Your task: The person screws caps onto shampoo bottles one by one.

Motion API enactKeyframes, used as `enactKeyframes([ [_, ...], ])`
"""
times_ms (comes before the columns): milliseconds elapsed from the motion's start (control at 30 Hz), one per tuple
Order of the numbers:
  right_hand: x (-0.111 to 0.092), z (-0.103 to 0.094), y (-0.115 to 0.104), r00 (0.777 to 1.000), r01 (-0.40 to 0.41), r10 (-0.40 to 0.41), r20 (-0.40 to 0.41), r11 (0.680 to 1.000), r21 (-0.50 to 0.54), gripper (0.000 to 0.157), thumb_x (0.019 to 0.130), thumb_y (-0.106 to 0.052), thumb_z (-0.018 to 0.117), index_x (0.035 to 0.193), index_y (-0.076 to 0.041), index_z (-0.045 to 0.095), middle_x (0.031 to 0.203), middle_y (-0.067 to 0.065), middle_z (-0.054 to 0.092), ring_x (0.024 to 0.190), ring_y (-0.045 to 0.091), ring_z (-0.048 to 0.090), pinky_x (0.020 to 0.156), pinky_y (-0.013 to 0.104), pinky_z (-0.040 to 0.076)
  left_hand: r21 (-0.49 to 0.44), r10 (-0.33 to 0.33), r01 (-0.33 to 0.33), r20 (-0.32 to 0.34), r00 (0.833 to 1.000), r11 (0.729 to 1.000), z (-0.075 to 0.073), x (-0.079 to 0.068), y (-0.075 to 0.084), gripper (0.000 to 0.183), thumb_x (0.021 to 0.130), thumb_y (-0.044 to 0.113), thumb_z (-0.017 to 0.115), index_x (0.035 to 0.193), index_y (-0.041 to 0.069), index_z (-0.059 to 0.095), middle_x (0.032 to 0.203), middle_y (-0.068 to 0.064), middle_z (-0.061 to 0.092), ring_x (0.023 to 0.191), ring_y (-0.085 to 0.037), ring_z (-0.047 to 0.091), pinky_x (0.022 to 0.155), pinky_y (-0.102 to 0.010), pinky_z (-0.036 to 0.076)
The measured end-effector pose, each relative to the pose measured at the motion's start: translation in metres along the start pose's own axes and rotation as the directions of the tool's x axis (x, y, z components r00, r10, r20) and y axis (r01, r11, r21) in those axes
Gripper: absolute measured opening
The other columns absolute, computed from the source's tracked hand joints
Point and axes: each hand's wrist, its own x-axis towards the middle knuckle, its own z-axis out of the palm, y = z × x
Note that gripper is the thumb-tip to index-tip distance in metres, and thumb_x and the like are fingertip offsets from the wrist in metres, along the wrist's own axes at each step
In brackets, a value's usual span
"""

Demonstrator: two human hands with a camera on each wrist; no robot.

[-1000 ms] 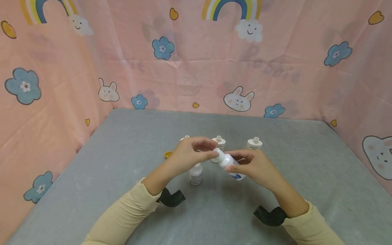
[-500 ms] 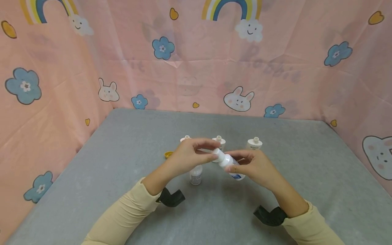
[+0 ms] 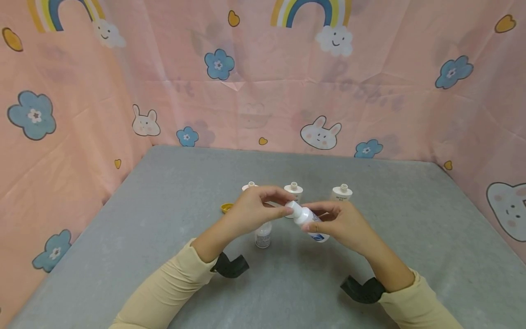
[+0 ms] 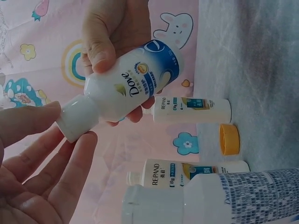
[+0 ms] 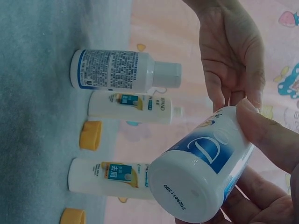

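Three Repand bottles [image 3: 341,195] line up mid-frame on the table [image 3: 287,292], a bottle cap [image 3: 226,208] at their left; in front, the standing Dove bottle [image 3: 263,239], and right of that, the held Dove bottle [image 3: 303,215]!

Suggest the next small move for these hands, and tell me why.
Probably twist the white plastic cap with the left fingers: they pinch it, the right hand holds the tilted blue-and-white plastic Dove bottle, and the white plastic REPAND bottles beyond stand uncapped.

The left hand [image 3: 255,208] has dipped slightly, showing more of the white bottle [image 3: 248,187] behind
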Motion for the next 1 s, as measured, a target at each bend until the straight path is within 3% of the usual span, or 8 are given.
enactKeyframes([
  [200, 0.0002, 0.0003, -0.0003, 1.000, 0.000, 0.000, -0.006, 1.000, -0.010, 0.047, 0.083, -0.029, 0.081, 0.123, -0.005, 0.070, 0.110, 0.014, 0.070, 0.088, 0.020, 0.067, 0.073, 0.031, 0.057, -0.012, 0.010, -0.011, -0.003, 1.000, 1.000, -0.0005, -0.0008, 0.0011, 0.035, 0.088, 0.015, 0.076, 0.122, 0.008, 0.069, 0.120, -0.006, 0.071, 0.100, -0.016, 0.071, 0.083, -0.028, 0.059],
  [467, -0.0002, -0.0003, -0.0003, 1.000, -0.009, 0.009, -0.009, 1.000, -0.009, 0.047, 0.083, -0.028, 0.082, 0.122, -0.005, 0.070, 0.110, 0.015, 0.070, 0.088, 0.022, 0.067, 0.073, 0.032, 0.057, 0.039, -0.029, 0.030, -0.044, 0.999, 0.999, -0.0003, 0.0013, 0.0000, 0.025, 0.087, 0.022, 0.078, 0.110, 0.013, 0.074, 0.107, -0.003, 0.075, 0.094, -0.014, 0.068, 0.076, -0.025, 0.057],
  [867, 0.0003, -0.0013, -0.0006, 1.000, -0.016, 0.016, -0.003, 1.000, -0.005, 0.048, 0.083, -0.029, 0.082, 0.123, -0.005, 0.070, 0.110, 0.015, 0.070, 0.089, 0.022, 0.067, 0.074, 0.033, 0.057, 0.014, 0.016, -0.016, -0.017, 1.000, 1.000, -0.0021, 0.0001, 0.0004, 0.035, 0.088, 0.017, 0.076, 0.122, 0.009, 0.069, 0.120, -0.004, 0.071, 0.109, -0.016, 0.067, 0.085, -0.029, 0.059],
  [1000, 0.0002, -0.0008, -0.0011, 1.000, -0.019, 0.019, -0.002, 1.000, -0.003, 0.048, 0.083, -0.030, 0.082, 0.123, -0.006, 0.070, 0.111, 0.015, 0.070, 0.088, 0.022, 0.066, 0.074, 0.033, 0.056, 0.057, 0.007, -0.004, -0.037, 0.999, 0.998, -0.0031, 0.0005, 0.0002, 0.029, 0.088, 0.022, 0.077, 0.115, 0.011, 0.072, 0.112, -0.003, 0.073, 0.103, -0.015, 0.067, 0.084, -0.028, 0.058],
])
